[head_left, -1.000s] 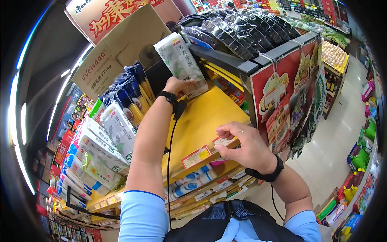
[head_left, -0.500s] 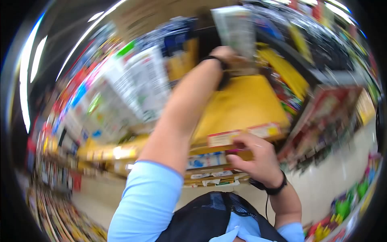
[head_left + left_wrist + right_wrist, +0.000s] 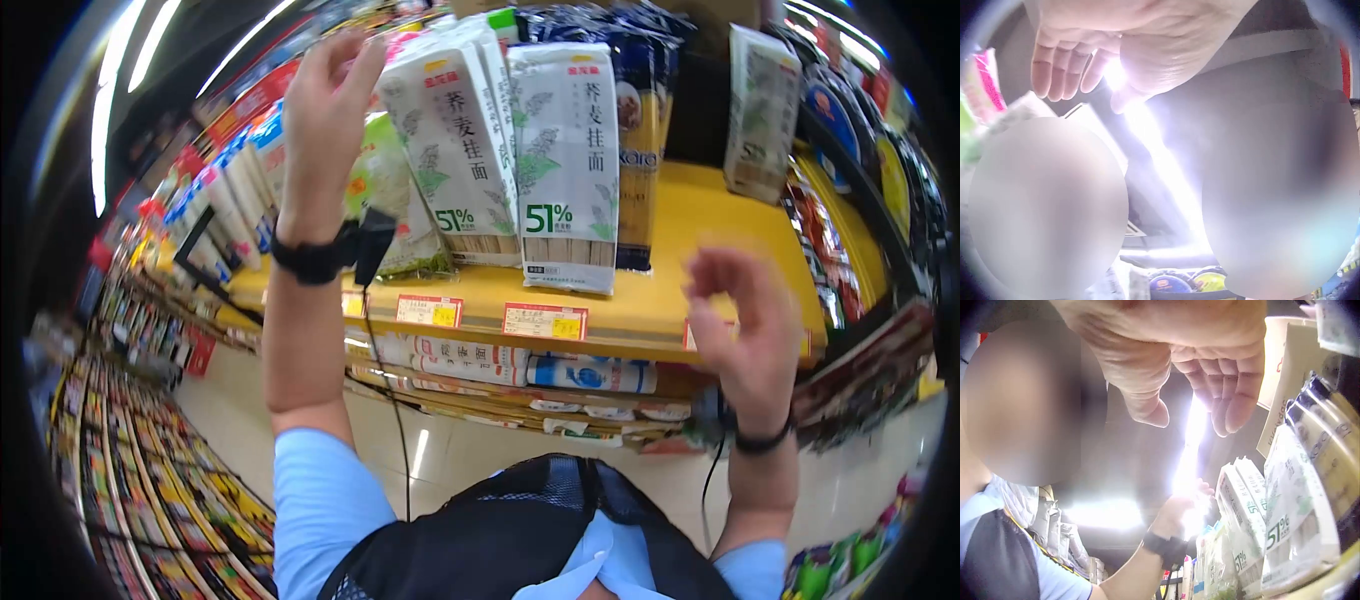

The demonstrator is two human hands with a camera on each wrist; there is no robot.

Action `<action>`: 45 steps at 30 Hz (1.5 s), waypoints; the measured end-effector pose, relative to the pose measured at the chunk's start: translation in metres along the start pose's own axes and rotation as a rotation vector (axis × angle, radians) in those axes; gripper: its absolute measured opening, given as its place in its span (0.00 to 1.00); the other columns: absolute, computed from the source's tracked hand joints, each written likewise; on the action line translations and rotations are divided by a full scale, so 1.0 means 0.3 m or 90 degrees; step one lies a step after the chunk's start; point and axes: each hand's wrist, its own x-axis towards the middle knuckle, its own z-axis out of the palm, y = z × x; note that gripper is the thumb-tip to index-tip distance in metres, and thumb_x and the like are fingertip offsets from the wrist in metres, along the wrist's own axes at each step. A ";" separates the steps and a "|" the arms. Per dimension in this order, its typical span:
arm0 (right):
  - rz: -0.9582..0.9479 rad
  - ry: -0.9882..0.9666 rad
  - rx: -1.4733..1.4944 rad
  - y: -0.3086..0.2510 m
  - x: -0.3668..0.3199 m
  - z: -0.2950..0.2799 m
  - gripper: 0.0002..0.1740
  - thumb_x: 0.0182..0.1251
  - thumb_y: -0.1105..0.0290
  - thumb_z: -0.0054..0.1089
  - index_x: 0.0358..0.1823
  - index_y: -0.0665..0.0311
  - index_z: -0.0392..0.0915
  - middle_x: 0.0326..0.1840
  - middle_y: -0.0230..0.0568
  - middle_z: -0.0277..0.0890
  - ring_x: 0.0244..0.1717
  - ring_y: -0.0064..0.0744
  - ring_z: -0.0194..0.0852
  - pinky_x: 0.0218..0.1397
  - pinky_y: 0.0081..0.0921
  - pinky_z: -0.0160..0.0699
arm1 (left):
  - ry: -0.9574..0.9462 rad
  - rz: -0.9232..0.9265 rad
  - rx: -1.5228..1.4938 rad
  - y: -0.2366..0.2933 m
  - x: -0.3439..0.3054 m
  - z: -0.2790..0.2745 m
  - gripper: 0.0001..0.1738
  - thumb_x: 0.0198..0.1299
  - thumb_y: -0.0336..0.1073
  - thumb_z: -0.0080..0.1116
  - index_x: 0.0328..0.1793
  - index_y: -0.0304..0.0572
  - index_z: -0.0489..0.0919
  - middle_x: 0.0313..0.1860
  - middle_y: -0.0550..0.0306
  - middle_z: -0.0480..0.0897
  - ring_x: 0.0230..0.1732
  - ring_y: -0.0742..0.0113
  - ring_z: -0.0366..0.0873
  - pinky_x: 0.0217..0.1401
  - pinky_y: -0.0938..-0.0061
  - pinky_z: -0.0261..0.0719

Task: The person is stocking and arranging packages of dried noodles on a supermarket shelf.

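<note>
My left hand (image 3: 325, 130) is raised beside the noodle packs at the left, its fingers loose and holding nothing. Just right of it stand a white buckwheat noodle pack (image 3: 455, 150) with others behind it, then another buckwheat noodle pack (image 3: 565, 170) at the shelf's front. A single buckwheat noodle pack (image 3: 760, 115) stands apart near the shelf's right end. Low over the front edge at the right is my right hand (image 3: 745, 330), blurred in the head view. The right wrist view shows its relaxed fingers (image 3: 1244, 394) with nothing between them.
The packs stand on a yellow shelf (image 3: 690, 215) with price tags (image 3: 545, 322) along its edge. Blue-topped spaghetti packs (image 3: 635, 120) stand behind. A dark rail (image 3: 835, 130) bounds the right side, and rolled noodle packs (image 3: 590, 373) lie on the level below.
My left hand has let go of the noodle pack at the right and moved left past the other packs. The head view has turned left. My right hand remains empty near the shelf edge.
</note>
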 end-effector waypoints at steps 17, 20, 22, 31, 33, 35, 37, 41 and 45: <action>0.209 0.004 -0.072 0.254 0.479 0.264 0.31 0.59 0.62 0.81 0.57 0.74 0.79 0.52 0.50 0.87 0.50 0.39 0.86 0.57 0.32 0.83 | -0.458 0.195 0.111 -0.094 -0.390 -0.102 0.40 0.62 0.37 0.71 0.79 0.33 0.67 0.80 0.36 0.64 0.78 0.36 0.65 0.79 0.54 0.66; 0.289 0.062 0.169 0.204 0.482 0.269 0.26 0.58 0.73 0.80 0.55 0.74 0.79 0.51 0.48 0.86 0.50 0.40 0.85 0.58 0.34 0.83 | -0.445 0.185 0.114 -0.075 -0.394 -0.086 0.40 0.62 0.36 0.71 0.78 0.33 0.68 0.79 0.36 0.66 0.77 0.37 0.66 0.79 0.55 0.66; 0.278 0.132 0.269 0.189 0.464 0.287 0.23 0.58 0.78 0.78 0.53 0.74 0.78 0.50 0.48 0.85 0.50 0.40 0.85 0.58 0.35 0.83 | -0.415 0.193 0.120 -0.054 -0.381 -0.070 0.39 0.62 0.35 0.71 0.78 0.34 0.68 0.78 0.36 0.68 0.77 0.37 0.67 0.79 0.56 0.66; -0.025 0.143 0.459 0.038 0.461 0.006 0.20 0.58 0.75 0.80 0.49 0.67 0.78 0.44 0.39 0.83 0.45 0.30 0.83 0.53 0.28 0.83 | -0.320 -0.021 -0.334 0.256 -0.099 0.258 0.37 0.68 0.40 0.71 0.77 0.31 0.69 0.72 0.38 0.75 0.70 0.56 0.77 0.65 0.63 0.80; -0.052 0.091 0.434 0.017 0.435 -0.059 0.20 0.59 0.73 0.79 0.49 0.67 0.79 0.45 0.38 0.83 0.46 0.28 0.84 0.52 0.27 0.83 | -0.412 -0.112 -0.460 0.361 -0.027 0.391 0.31 0.68 0.38 0.70 0.72 0.29 0.74 0.66 0.40 0.81 0.64 0.58 0.81 0.64 0.64 0.82; -0.106 0.154 0.352 0.030 0.412 -0.140 0.23 0.59 0.72 0.79 0.52 0.70 0.79 0.45 0.40 0.84 0.46 0.30 0.84 0.53 0.29 0.83 | -0.568 -0.193 -0.563 0.391 0.042 0.506 0.26 0.68 0.35 0.69 0.68 0.29 0.77 0.61 0.44 0.85 0.59 0.59 0.85 0.64 0.64 0.83; -0.202 0.289 0.056 0.047 0.353 -0.241 0.30 0.59 0.68 0.77 0.60 0.75 0.75 0.52 0.52 0.83 0.52 0.42 0.84 0.58 0.34 0.82 | -0.541 -0.254 -0.614 0.451 0.022 0.625 0.21 0.69 0.33 0.68 0.64 0.29 0.79 0.57 0.46 0.87 0.56 0.59 0.86 0.64 0.64 0.83; -0.303 0.232 -0.115 0.093 -0.034 -0.305 0.36 0.62 0.68 0.74 0.70 0.72 0.70 0.69 0.57 0.75 0.70 0.51 0.76 0.73 0.38 0.73 | -0.472 -0.283 -0.666 0.467 0.004 0.915 0.20 0.67 0.28 0.68 0.63 0.30 0.80 0.58 0.47 0.87 0.57 0.55 0.86 0.65 0.60 0.83; -0.122 0.024 -0.010 0.093 -0.296 -0.405 0.26 0.61 0.74 0.72 0.62 0.67 0.80 0.60 0.51 0.82 0.62 0.47 0.82 0.68 0.36 0.78 | -0.440 -0.300 -0.623 0.425 0.018 1.179 0.20 0.65 0.26 0.69 0.63 0.33 0.80 0.58 0.48 0.87 0.59 0.54 0.85 0.66 0.56 0.82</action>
